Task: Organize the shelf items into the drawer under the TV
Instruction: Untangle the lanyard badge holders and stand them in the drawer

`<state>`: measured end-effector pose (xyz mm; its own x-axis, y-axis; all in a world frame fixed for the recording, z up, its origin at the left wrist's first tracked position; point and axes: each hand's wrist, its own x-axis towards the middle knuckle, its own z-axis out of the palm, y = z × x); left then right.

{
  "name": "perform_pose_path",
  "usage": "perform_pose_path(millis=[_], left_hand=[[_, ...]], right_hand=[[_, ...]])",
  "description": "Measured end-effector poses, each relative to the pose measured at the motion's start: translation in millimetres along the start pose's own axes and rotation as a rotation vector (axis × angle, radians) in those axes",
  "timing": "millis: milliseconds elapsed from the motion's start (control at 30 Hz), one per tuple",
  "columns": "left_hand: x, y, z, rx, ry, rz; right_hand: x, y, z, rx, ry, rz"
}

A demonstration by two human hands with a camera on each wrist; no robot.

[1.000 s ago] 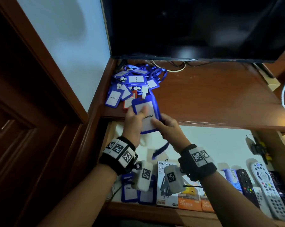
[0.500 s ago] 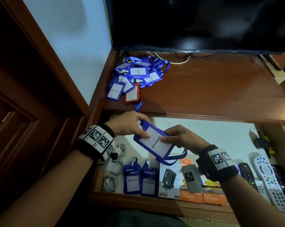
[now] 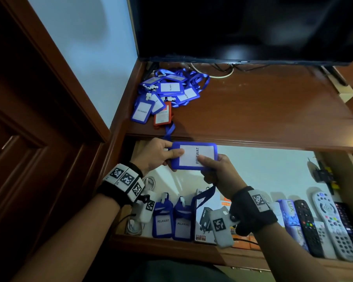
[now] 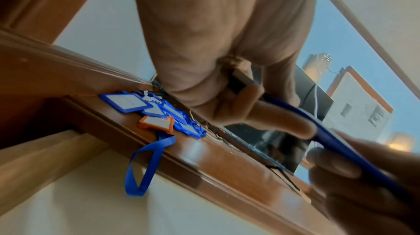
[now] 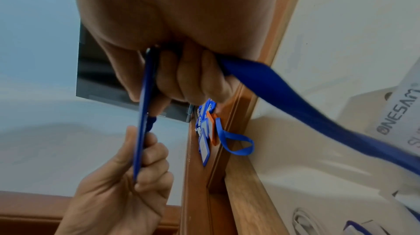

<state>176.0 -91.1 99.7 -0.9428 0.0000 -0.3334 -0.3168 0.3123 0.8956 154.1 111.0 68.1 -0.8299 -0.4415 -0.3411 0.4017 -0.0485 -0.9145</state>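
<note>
Both hands hold one blue badge holder [image 3: 193, 156] marked PELAWAT, flat above the open drawer [image 3: 171, 246]. My left hand [image 3: 161, 155] pinches its left edge, thumb on top. My right hand [image 3: 216, 169] grips its lower right corner, and its blue lanyard [image 5: 295, 98] runs under the curled fingers [image 5: 193, 75] and hangs down. The holder shows edge-on in the wrist views [image 4: 354, 154] [image 5: 143, 116]. A pile of blue badge holders [image 3: 167, 92] and an orange one [image 3: 162, 115] lies on the shelf [image 3: 263, 110] under the TV [image 3: 242, 27].
In the drawer, two blue badge holders [image 3: 172, 220] stand at the front left beside white cables [image 3: 135, 224], boxes [image 3: 206, 218] and several remotes [image 3: 332, 222]. A lanyard loop [image 4: 145, 167] hangs over the shelf edge. A dark wooden door [image 3: 29, 139] stands left.
The badge holder came off the shelf pile and down over the drawer. It has since turned level and risen slightly toward the shelf edge, both hands still holding it.
</note>
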Motion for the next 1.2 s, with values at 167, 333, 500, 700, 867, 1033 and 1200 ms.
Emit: perform_pose_path(millis=[167, 333, 500, 700, 867, 1033, 1200], left_hand=[[-7, -1, 13, -0.035, 0.089, 0.035], [-10, 1, 32, -0.176, 0.351, 0.081], [-8, -7, 45, 0.026, 0.495, 0.135], [-11, -12, 51, 0.438, 0.259, 0.207], [-16, -14, 55, 0.59, -0.034, 0.135], [-27, -15, 71, 0.726, -0.322, 0.088], [-36, -15, 61, 0.315, -0.403, -0.031]], right_hand=[[-8, 0, -5, -0.067, 0.033, -0.027], [-15, 3, -3, -0.143, 0.035, -0.075], [-26, 2, 6, -0.437, -0.032, -0.118], [-31, -11, -3, -0.715, -0.11, -0.137], [-27, -12, -15, -1.002, -0.119, -0.156], [-33, 5, -15, -1.13, -0.1, -0.135], [-43, 7, -28, -0.857, -0.131, -0.17]])
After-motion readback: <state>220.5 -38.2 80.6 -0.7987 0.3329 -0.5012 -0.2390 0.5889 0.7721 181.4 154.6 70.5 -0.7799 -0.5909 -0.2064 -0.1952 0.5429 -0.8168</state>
